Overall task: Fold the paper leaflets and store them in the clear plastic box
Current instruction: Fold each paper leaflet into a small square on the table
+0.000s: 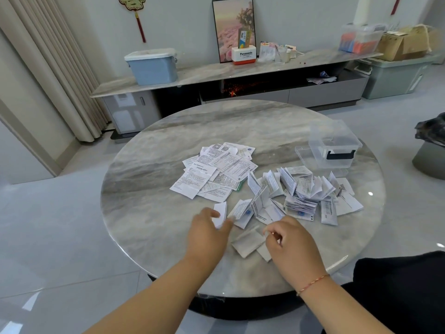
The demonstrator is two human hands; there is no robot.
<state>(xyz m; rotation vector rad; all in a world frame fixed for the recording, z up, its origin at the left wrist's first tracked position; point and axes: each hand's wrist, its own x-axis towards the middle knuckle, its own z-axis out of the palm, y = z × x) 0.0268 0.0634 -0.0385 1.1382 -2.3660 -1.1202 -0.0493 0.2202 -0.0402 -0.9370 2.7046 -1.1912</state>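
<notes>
The leaflets lie in two groups in the middle of the round marble counter. The flat ones are white sheets printed in small black text, overlapping in a loose heap. To their right the folded ones make a wider scatter, some standing up like little tents, others lying stacked. Beyond that scatter, near the far right rim, sits the clear box, its dark handle facing you and a clear piece, which may be its lid, lying just to its left.

Your left hand pinches a small folded slip between thumb and fingers, just above the counter. Your right hand has its fingers curled in near a creased sheet lying before you; motion blur keeps you from telling whether they grip it. The sheet's print is blurred too, and your right hand covers its right edge.
</notes>
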